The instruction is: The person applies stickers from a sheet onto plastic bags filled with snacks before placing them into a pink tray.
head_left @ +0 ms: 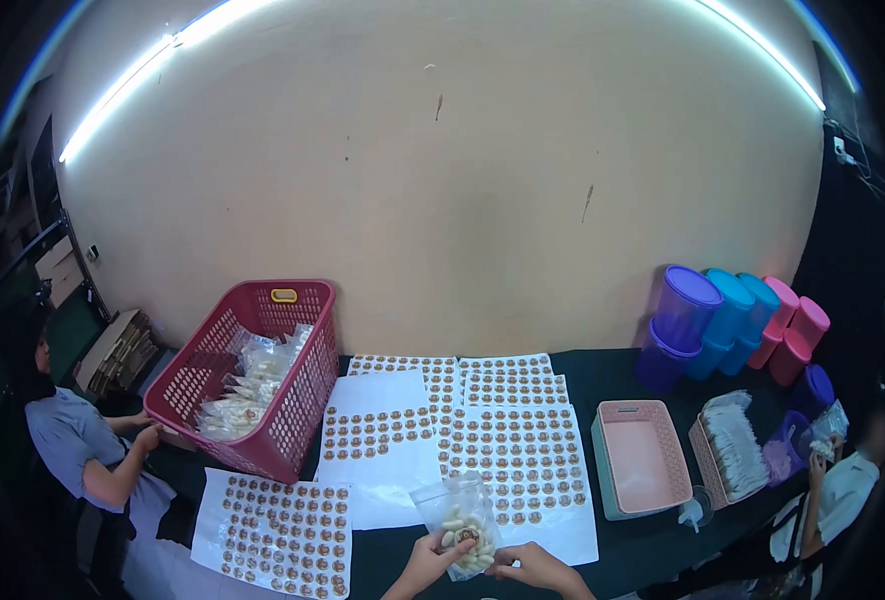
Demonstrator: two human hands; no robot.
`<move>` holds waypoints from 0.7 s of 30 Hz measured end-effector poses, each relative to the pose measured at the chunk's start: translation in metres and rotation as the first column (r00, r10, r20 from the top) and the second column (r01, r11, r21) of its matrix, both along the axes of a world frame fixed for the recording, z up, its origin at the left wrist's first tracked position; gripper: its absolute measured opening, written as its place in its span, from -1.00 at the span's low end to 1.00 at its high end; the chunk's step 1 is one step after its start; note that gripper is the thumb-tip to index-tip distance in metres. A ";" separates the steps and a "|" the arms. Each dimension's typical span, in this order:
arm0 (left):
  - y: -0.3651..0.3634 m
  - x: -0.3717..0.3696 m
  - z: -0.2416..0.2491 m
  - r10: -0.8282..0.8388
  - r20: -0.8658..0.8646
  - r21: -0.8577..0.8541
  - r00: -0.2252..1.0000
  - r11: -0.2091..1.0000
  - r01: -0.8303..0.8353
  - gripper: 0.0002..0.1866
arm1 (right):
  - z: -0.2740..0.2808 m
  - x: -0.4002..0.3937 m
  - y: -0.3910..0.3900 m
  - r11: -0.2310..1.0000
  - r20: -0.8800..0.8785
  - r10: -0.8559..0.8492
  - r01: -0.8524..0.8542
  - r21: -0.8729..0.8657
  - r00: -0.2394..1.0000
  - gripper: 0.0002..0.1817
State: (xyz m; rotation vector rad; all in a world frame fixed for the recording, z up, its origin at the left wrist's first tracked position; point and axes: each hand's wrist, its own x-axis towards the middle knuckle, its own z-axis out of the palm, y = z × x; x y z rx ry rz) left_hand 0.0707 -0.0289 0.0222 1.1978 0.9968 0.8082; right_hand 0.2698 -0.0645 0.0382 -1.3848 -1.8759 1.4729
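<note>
I see one laundry basket [297,420] of dark pink colour, purple and blue canisters [730,305], and white sticker sheets [552,480] with brown round dots.

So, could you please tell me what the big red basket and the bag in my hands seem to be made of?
The basket looks like semi-gloss molded plastic, judging by its regular perforated walls. The bag seems to be thin, glossy plastic film: it is see-through, with crinkled highlights.
</note>
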 end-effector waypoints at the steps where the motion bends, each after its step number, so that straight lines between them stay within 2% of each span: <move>1: 0.005 -0.001 0.002 0.023 0.017 -0.007 1.000 1.000 -0.023 -0.59 | 0.006 -0.001 0.008 0.999 0.107 0.042 -0.045 0.028 0.993 -0.63; 2: 0.008 -0.003 0.003 0.046 0.035 -0.016 0.998 0.999 -0.046 -0.58 | 0.011 -0.002 0.013 0.999 0.101 0.040 -0.043 0.031 0.994 -0.63; 4: 0.016 -0.007 0.002 0.040 -0.015 0.015 0.999 0.999 -0.040 -0.59 | 0.018 -0.004 0.022 0.991 0.038 -0.022 0.017 0.132 0.999 -0.52; 5: 0.020 -0.007 0.003 0.086 0.023 0.023 0.996 0.996 -0.087 -0.59 | 0.024 -0.004 0.027 0.987 0.063 0.000 -0.010 0.159 0.998 -0.45; 7: 0.028 -0.005 0.003 0.144 0.163 -0.022 0.976 0.990 -0.142 -0.62 | 0.026 -0.006 0.030 0.980 0.018 -0.033 0.029 0.198 0.999 -0.45; 10: 0.032 -0.002 0.000 0.132 0.119 -0.011 0.984 0.991 -0.132 -0.66 | 0.014 -0.013 0.027 0.958 -0.055 -0.116 0.127 0.259 0.992 -0.46; 12: 0.023 0.005 -0.001 0.114 0.138 -0.037 0.984 0.993 -0.110 -0.68 | 0.003 -0.017 0.022 0.951 -0.034 -0.199 0.201 0.235 0.979 -0.50; 13: 0.021 0.002 -0.009 0.073 0.064 -0.075 0.995 0.995 -0.068 -0.67 | 0.002 -0.019 0.016 0.962 -0.115 -0.220 0.235 0.138 0.969 -0.54; 14: 0.019 -0.001 -0.015 0.028 -0.009 -0.120 1.000 0.992 -0.029 -0.67 | -0.006 -0.019 0.011 0.963 -0.118 -0.218 0.233 0.134 0.969 -0.54; 15: 0.016 -0.002 -0.013 0.030 -0.012 -0.122 0.999 0.992 -0.031 -0.67 | -0.011 -0.019 0.006 0.969 -0.161 -0.230 0.242 0.057 0.960 -0.57; 17: 0.006 -0.004 -0.008 -0.030 0.092 -0.169 0.995 0.985 0.045 -0.64 | -0.017 -0.020 -0.002 0.960 -0.250 -0.280 0.273 -0.063 0.927 -0.62; 18: 0.004 -0.004 -0.007 -0.031 0.094 -0.174 0.995 0.984 0.047 -0.64 | -0.017 -0.022 -0.003 0.959 -0.247 -0.282 0.274 -0.068 0.927 -0.62; 20: 0.001 -0.006 -0.002 0.019 0.181 -0.241 0.983 0.970 0.026 -0.61 | -0.015 -0.025 -0.007 0.958 -0.300 -0.284 0.280 -0.056 0.911 -0.64; 21: 0.000 -0.003 0.003 0.068 0.260 -0.195 0.963 0.981 -0.017 -0.58 | -0.015 -0.027 -0.007 0.958 -0.298 -0.286 0.282 -0.059 0.911 -0.64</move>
